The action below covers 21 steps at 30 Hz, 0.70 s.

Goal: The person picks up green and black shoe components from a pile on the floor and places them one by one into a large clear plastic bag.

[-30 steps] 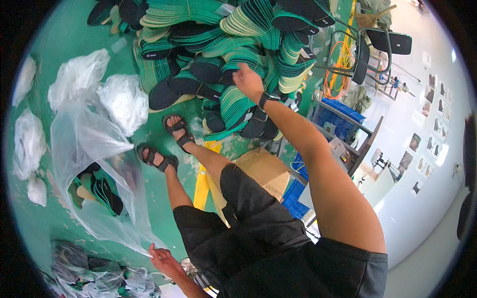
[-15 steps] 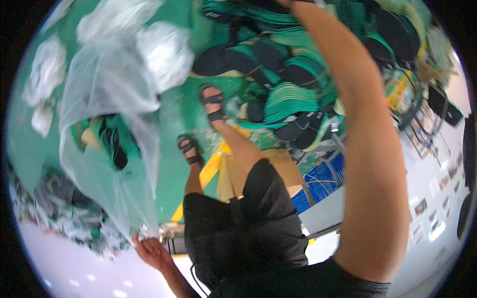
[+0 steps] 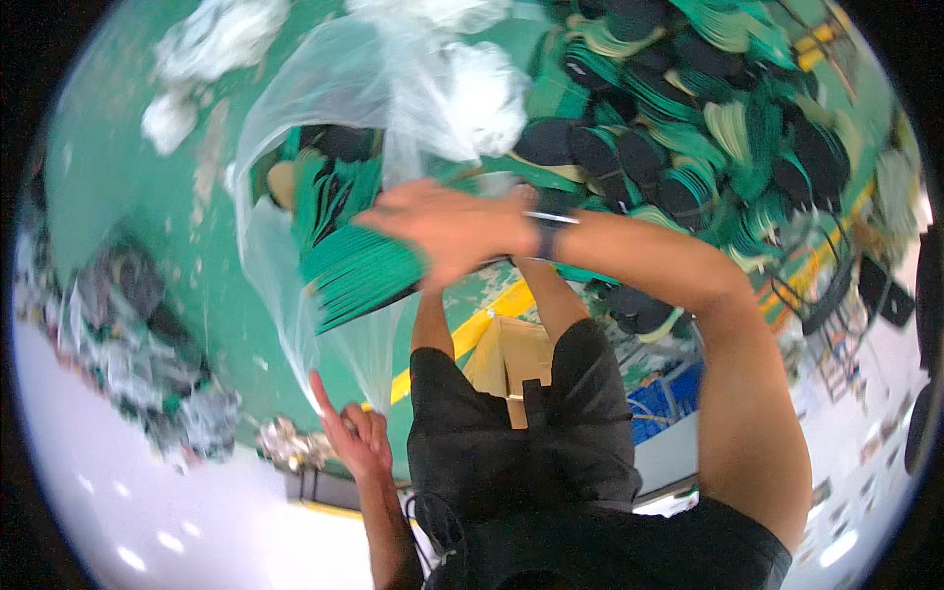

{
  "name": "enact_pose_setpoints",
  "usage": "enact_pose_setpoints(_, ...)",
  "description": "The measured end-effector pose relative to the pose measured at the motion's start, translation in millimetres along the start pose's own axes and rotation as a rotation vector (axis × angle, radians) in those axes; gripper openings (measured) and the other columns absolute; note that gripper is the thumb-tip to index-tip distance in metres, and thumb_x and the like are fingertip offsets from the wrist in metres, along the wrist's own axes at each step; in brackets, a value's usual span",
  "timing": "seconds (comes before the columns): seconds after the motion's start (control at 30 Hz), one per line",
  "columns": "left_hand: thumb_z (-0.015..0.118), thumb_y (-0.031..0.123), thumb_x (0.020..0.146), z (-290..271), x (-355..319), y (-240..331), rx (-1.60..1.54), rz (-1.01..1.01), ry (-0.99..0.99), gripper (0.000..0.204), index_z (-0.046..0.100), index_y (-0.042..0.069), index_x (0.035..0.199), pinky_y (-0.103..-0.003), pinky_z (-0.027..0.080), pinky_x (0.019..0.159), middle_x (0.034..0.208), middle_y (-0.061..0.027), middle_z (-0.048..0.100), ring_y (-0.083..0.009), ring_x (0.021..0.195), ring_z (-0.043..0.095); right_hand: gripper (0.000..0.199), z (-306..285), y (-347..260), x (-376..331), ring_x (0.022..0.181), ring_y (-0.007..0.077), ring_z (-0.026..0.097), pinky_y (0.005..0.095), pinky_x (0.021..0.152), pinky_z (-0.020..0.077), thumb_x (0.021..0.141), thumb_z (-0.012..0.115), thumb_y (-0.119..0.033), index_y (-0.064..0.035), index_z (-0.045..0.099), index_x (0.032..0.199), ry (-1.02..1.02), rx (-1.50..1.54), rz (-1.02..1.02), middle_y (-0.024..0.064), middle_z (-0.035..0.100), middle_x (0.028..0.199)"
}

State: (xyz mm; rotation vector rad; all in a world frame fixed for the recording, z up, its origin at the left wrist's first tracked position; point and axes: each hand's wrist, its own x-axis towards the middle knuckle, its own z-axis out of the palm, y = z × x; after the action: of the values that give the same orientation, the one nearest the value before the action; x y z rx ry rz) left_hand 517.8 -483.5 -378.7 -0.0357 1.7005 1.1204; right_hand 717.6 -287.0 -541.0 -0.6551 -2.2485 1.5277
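Note:
My left hand (image 3: 359, 438), low and left of centre, grips the edge of a large clear plastic bag (image 3: 264, 231), its index finger stretched along the film. The bag's mouth hangs wide. My right hand (image 3: 447, 231), blurred and with a dark band on the wrist, holds a stack of green insoles (image 3: 359, 278) at the mouth of the bag. Its fingertips lie over the stack's right end. Behind that stack, more green and black insoles (image 3: 329, 187) show inside the bag. The underside of the held stack is hidden.
A big heap of green and black insoles (image 3: 688, 187) covers the floor at the right. White plastic bundles (image 3: 218, 39) lie at the far left. A cardboard box (image 3: 521, 352), blue crates (image 3: 669, 398) and a yellow floor line (image 3: 506, 303) are near my legs. Bagged goods (image 3: 133, 339) line the left.
My right hand has come from the far heap leftward and nearer, bringing a stack of insoles to the bag. My left hand still grips the bag; the view has shifted.

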Motion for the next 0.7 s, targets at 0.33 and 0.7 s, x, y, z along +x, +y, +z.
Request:
enact_pose_setpoints(0.33, 0.034, 0.023, 0.100, -69, 12, 31, -0.120, -0.096, -0.036, 0.050, 0.017, 0.010, 0.146, -0.019, 0.020, 0.032, 0.045, 0.0049, 0.027, -0.0035, 0.033, 0.019, 0.072, -12, 106, 155, 0.095, 0.0340, 0.061, 0.0427, 0.080, 0.0491, 0.042, 0.085, -0.030, -0.0079, 0.061, 0.107, -0.314, -0.534, 0.192, 0.0181, 0.064, 0.102)
enact_pose_setpoints(0.7, 0.037, 0.027, 0.099, -60, 39, 56, 0.036, -0.110, -0.168, 0.042, 0.035, 0.008, 0.137, -0.019, 0.018, 0.034, 0.050, 0.0038, 0.025, -0.0043, 0.035, 0.021, 0.027, -119, 35, -8, 0.105, 0.0277, 0.054, 0.0354, 0.084, 0.0456, 0.068, 0.065, -0.025, -0.0058, 0.068, 0.087, -0.147, -0.950, 0.558, 0.0119, 0.064, 0.101)
